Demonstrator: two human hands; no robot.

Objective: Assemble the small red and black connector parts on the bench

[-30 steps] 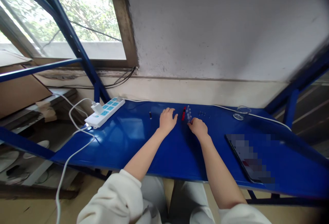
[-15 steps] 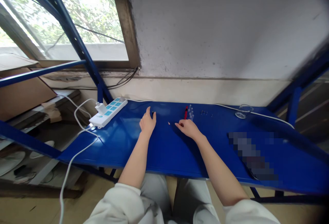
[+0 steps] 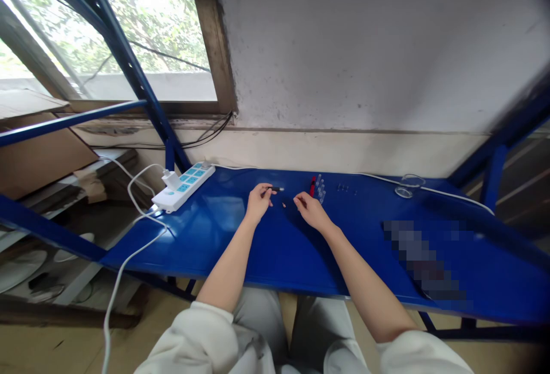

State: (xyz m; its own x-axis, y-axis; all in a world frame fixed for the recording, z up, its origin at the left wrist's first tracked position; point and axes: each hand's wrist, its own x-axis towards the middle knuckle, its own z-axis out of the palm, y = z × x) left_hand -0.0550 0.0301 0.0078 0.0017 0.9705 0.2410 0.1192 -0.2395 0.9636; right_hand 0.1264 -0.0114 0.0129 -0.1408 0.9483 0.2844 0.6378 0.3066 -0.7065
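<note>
My left hand (image 3: pixel 256 207) pinches a short black pen-like stick (image 3: pixel 277 189) with a shiny end, which points right, above the blue table. To its right, my right hand (image 3: pixel 314 212) is closed, thumb and fingertips together; whatever they hold is too small to make out. On the table between the hands lies a tiny pinkish piece (image 3: pixel 284 205). Just beyond my right hand are red sticks (image 3: pixel 312 185), with several clear plastic tubes (image 3: pixel 320 189) in a row beside them. Farther right, several tiny clear parts (image 3: pixel 342 188) are spread out.
A white power strip (image 3: pixel 184 188) with a plug in it sits at the table's (image 3: pixel 292 259) left end. A clear round object (image 3: pixel 403 192) lies at the back right by a white cable (image 3: pixel 455 197). A dark blurred-out flat object (image 3: pixel 423 262) is at the right.
My left hand has moved slightly right and turned, its fingers now closed on the black stick, which shows plainly. My right hand has shifted only slightly and stays pinched.
</note>
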